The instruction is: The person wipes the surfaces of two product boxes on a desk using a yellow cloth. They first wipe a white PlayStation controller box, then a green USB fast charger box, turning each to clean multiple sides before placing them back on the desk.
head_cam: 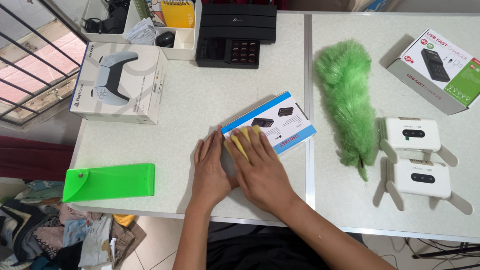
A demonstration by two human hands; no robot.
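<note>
Both forearms reach up from the bottom edge onto the white table, and the two hands sit side by side near its front edge. Left hand lies flat, palm down, fingers stretched and relaxed, gripping nothing; its fingertips reach the near corner of a small white and blue box. Right hand is just beside it, partly over the left one's edge, pressing a yellow cloth down with spread fingers; the cloth shows in strips between those fingers, pinned under the palm rather than clenched in a fist. Its fingertips rest on the near end of the white and blue box, which lies flat and turned at an angle, close to the seam between the two tabletops.

Right of the fingers, past the seam, a fluffy green duster lies lengthwise, well apart from the hand. Further right sit two white pocket devices on stands, one behind the other, and beyond them a white, red and green charger box. Ahead of the fingertips, at the far edge, stand a black router and a white organiser tray holding a notepad and cables. Left of the fingers rests a white game controller box, and nearer the table's front edge a bright green plastic case
</note>
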